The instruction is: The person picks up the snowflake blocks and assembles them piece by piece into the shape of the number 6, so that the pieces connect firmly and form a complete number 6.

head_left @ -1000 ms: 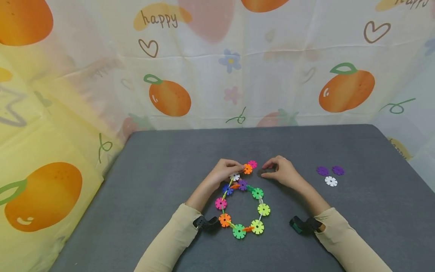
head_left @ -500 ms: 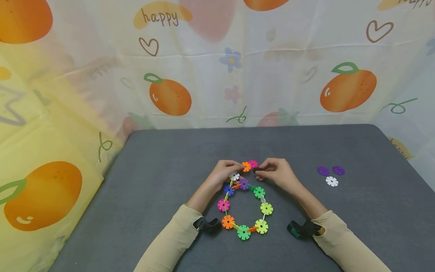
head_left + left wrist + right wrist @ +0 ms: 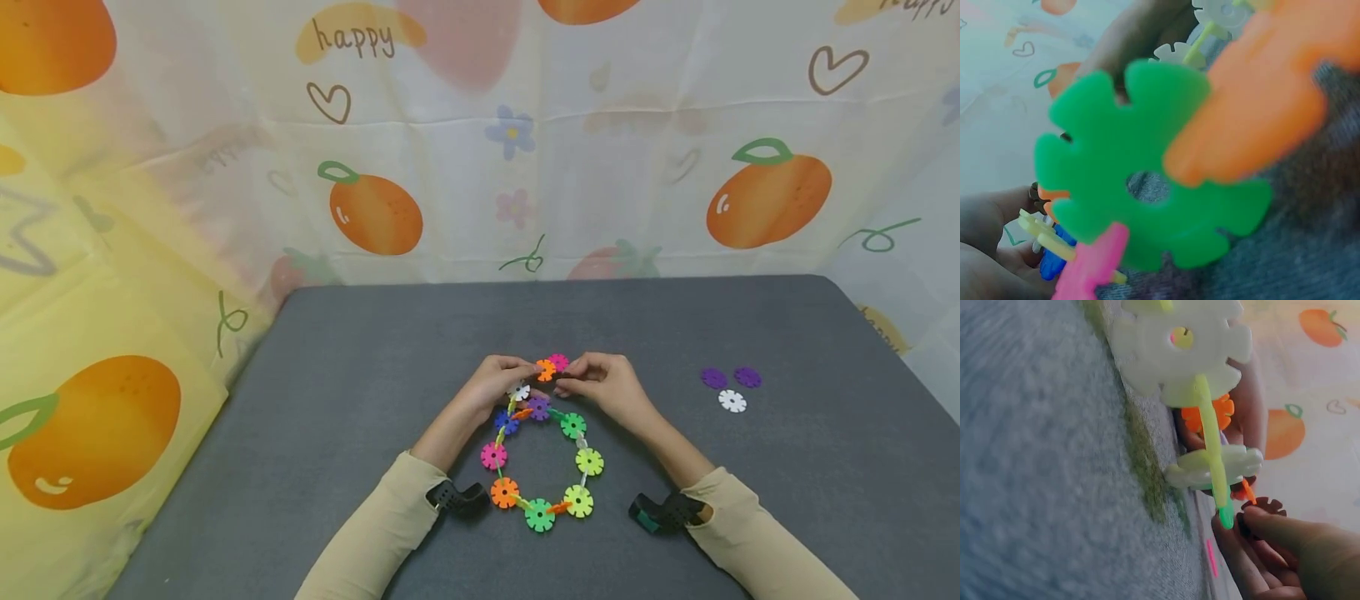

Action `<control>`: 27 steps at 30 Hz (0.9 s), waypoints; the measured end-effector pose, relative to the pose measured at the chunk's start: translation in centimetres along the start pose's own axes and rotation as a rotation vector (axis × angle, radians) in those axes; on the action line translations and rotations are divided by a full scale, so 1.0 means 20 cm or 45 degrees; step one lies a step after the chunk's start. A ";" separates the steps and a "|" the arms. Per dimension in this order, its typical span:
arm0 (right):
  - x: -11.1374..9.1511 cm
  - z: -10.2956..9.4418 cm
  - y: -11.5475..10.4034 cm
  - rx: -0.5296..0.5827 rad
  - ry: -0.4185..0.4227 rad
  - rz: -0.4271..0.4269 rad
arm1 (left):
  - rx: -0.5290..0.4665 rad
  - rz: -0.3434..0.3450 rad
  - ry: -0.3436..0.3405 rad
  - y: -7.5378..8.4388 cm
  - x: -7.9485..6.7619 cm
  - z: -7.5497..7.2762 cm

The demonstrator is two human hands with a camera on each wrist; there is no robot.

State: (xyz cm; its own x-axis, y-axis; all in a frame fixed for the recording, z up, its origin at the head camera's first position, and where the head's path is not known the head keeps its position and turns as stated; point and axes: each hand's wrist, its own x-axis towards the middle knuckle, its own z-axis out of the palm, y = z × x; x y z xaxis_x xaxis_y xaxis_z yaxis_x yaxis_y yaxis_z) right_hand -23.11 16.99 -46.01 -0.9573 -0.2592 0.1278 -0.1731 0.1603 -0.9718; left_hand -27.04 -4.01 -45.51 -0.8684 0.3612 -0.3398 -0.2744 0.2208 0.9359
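A ring of interlocking flower-shaped plastic discs, with a green disc (image 3: 540,516) at its near side, lies on the grey table. At its far end my left hand (image 3: 483,392) pinches an orange disc (image 3: 546,371), beside a white disc (image 3: 519,391). A pink disc (image 3: 558,362) sits just behind the orange one. My right hand (image 3: 611,390) pinches a dark brown disc (image 3: 1267,504) between thumb and finger, close against the orange disc. Whether the two are joined cannot be seen. In the left wrist view a nearby green disc (image 3: 1104,156) covers much of the scene.
Two loose purple discs (image 3: 747,377) and a loose white disc (image 3: 732,401) lie on the table (image 3: 787,492) to the right. A printed cloth (image 3: 450,167) hangs behind the table's far edge. Black straps (image 3: 457,498) circle both wrists.
My right hand has moved left with the dark brown disc, up to the orange disc. The ring has shifted slightly right and nearer. My left hand keeps its pinch.
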 end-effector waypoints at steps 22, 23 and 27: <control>-0.01 0.07 -0.01 -0.256 0.180 -0.143 | 0.104 0.049 0.065 0.00 0.00 0.01; -0.01 0.07 -0.01 -0.245 0.170 -0.138 | 0.105 0.042 0.073 0.00 0.00 0.01; 0.00 0.05 -0.01 -0.181 0.147 -0.088 | 0.081 0.038 0.096 0.00 0.00 0.01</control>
State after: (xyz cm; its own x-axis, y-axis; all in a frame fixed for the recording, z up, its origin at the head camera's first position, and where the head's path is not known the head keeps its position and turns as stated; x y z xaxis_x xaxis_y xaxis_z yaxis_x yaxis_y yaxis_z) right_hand -22.81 16.10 -46.09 -0.9609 -0.1647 0.2227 -0.2621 0.2811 -0.9232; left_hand -26.97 -3.89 -45.50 -0.9051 0.2998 -0.3015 -0.2231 0.2688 0.9370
